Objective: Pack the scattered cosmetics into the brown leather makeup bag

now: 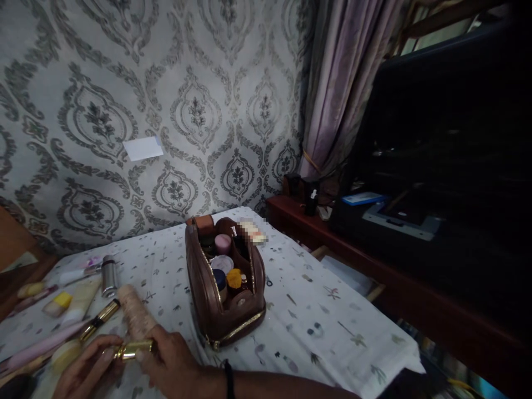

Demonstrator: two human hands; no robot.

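Brown leather cosmetic bag [201, 302] unzipped on the printed tablecloth [299, 310], a pink-topped container [223, 244] and a yellow-topped container [234, 279] inside. Gold cosmetic tube [133, 350] located left of the bag's near end, pinched at one end by the left hand [89, 368] and at the other by the right hand [172, 354] (black band at that wrist). Black-and-gold tube [100, 320] and silver-toned cylinder [109, 277] noted farther left of the bag, both lying down

Both hands [172, 354] close together
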